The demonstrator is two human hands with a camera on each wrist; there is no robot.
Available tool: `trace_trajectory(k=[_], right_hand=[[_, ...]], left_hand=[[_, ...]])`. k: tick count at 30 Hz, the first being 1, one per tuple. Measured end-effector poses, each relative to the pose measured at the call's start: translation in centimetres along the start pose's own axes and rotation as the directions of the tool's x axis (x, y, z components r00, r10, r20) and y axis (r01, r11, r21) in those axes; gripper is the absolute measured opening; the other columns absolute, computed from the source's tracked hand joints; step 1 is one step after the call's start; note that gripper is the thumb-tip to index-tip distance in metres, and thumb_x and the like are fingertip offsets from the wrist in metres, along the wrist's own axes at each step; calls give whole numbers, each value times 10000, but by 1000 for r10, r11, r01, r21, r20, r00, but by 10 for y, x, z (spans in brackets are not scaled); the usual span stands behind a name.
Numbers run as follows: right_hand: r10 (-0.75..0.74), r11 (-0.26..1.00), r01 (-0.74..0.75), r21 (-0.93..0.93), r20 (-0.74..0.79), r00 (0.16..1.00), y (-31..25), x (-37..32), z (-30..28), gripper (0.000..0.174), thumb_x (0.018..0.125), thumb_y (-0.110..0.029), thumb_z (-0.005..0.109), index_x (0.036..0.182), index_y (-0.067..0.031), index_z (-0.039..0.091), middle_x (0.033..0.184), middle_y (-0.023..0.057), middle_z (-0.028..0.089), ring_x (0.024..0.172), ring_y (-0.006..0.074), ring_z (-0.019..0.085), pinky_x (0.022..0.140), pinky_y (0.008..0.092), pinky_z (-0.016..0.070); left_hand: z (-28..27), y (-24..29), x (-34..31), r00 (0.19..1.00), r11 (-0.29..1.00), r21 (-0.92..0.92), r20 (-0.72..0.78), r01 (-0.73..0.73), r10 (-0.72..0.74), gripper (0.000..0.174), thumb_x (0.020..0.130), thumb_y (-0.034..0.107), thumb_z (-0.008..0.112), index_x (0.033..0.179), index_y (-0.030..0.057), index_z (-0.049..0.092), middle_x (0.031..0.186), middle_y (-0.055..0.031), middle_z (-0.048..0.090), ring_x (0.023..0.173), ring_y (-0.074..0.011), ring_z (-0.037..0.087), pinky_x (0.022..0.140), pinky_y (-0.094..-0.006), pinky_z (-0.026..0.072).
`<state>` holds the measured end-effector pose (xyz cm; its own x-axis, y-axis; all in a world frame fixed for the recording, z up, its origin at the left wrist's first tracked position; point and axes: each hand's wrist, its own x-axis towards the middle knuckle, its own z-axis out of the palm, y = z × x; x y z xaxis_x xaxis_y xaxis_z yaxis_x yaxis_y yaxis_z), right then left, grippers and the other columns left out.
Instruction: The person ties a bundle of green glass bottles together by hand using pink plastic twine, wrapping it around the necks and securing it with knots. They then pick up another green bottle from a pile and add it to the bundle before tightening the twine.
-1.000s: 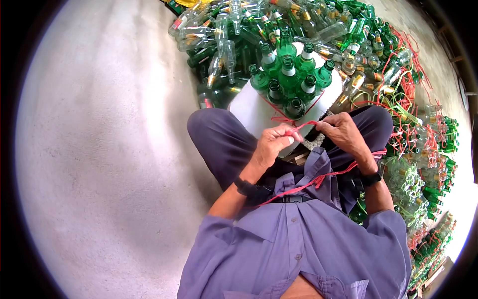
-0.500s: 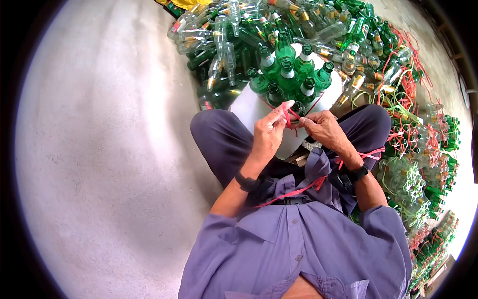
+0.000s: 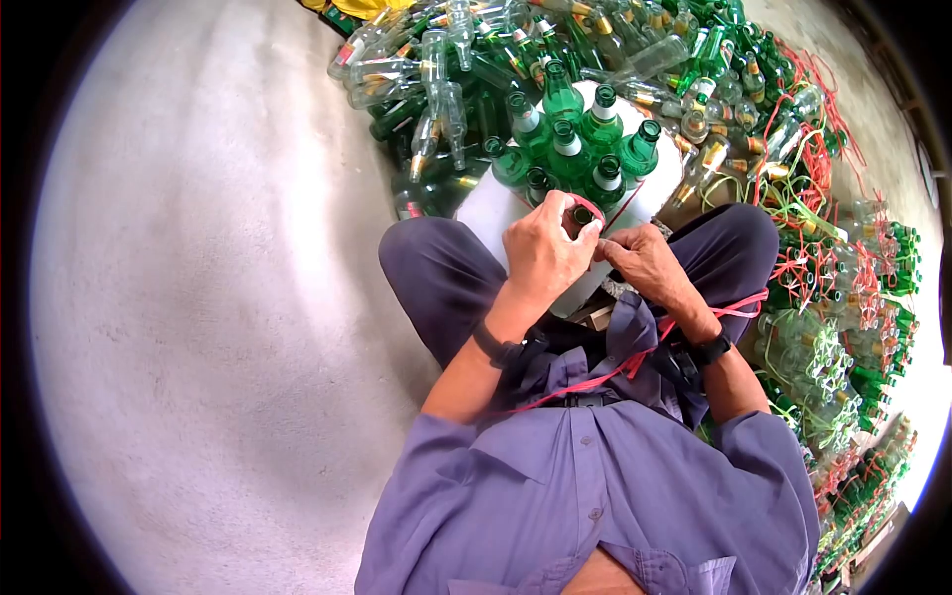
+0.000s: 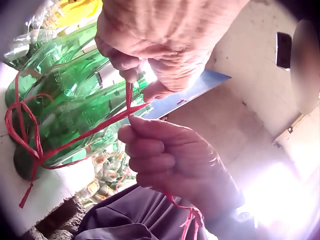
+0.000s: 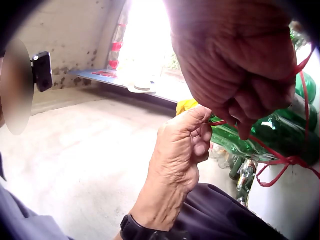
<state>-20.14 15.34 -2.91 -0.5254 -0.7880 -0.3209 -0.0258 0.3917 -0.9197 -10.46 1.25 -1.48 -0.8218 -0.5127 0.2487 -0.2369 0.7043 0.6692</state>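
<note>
Left hand (image 3: 545, 250) back uppermost, fingers curled, pinching red cord (image 4: 95, 131). Right hand (image 3: 647, 264) just beside, thumb and forefinger pinching the same cord. Both forearms reach forward, angled inward. Cord runs to a knot low against clustered green bottles (image 3: 568, 154), upright on a white surface (image 3: 482, 220) ahead of the person.
</note>
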Motion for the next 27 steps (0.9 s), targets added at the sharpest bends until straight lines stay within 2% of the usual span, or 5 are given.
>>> trace_trajectory(k=[9, 16, 18, 23, 27], right_hand=[[140, 988, -141, 61, 14, 990, 22, -2, -12, 307, 832, -214, 601, 721, 67, 656, 577, 38, 568, 560, 97, 491, 533, 276, 406], [129, 988, -124, 92, -49, 991, 15, -39, -41, 290, 834, -181, 600, 675, 56, 646, 548, -2, 518, 545, 60, 430, 507, 266, 342], [178, 981, -174, 85, -47, 983, 0, -42, -44, 281, 838, -166, 599, 675, 57, 649, 553, -4, 529, 546, 56, 430, 518, 261, 344], [54, 993, -39, 113, -135, 989, -18, -44, -44, 262, 838, -145, 591, 680, 54, 655, 552, 12, 557, 543, 66, 466, 524, 258, 377], [62, 998, -64, -9, -130, 990, 8, -47, -32, 261, 846, -139, 583, 690, 59, 649, 540, 49, 560, 539, 78, 495, 528, 287, 422]], left_hand=[[13, -3, 6, 997, 996, 62, -45, -64, 67, 267, 753, 230, 767, 886, 91, 583, 582, -90, 606, 527, -324, 607, 498, -410, 466], [12, -5, 2, 993, 989, 101, -45, -107, 112, 267, 763, 267, 788, 931, 114, 647, 536, -90, 575, 492, -305, 586, 468, -387, 438], [16, -5, 1, 994, 992, 88, -52, -87, 92, 266, 769, 279, 787, 938, 123, 653, 524, -92, 562, 484, -303, 576, 465, -392, 424], [11, -5, -2, 1000, 994, 107, -11, -14, 15, 273, 781, 290, 781, 965, 131, 659, 524, -95, 560, 484, -306, 573, 477, -399, 424], [16, -8, -2, 999, 996, 72, -13, 51, -50, 285, 786, 298, 781, 982, 129, 663, 552, -105, 587, 511, -319, 589, 508, -401, 443]])
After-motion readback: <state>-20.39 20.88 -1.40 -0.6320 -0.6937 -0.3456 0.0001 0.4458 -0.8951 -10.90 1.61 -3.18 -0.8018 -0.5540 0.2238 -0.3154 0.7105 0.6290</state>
